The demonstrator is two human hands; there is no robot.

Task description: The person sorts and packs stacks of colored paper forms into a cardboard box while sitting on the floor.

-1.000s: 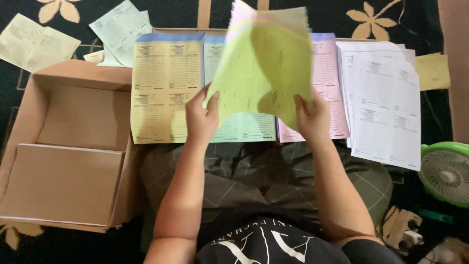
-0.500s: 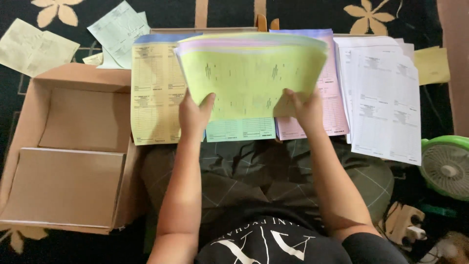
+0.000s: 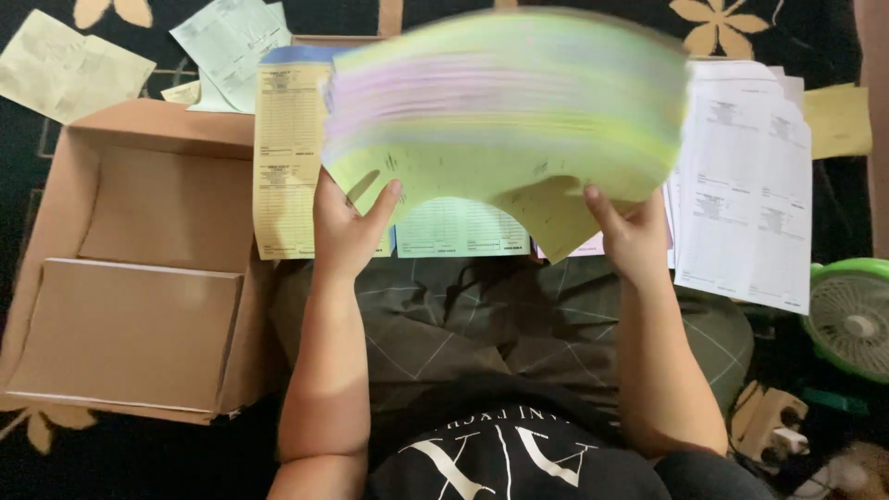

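Now paper stack [image 3: 505, 111] raised, blurred, nearer camera — left hand [image 3: 344, 227], right hand [image 3: 634, 236] fingers gripping lower edge.

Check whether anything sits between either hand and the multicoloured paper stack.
Nothing visible does. The left hand and right hand grip the paper stack directly at its lower edge, above the form piles.

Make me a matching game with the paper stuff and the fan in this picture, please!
Things:
1. cardboard box
2. small fan
3. white forms
4. thick multicoloured stack

Places:
A. far right edge, green rim
B. held up in both hands
C. open, on the left
D. flat pile right of the held stack

Pairs: 1-C, 2-A, 3-D, 4-B. The left hand and right hand grip the stack's lower edge.
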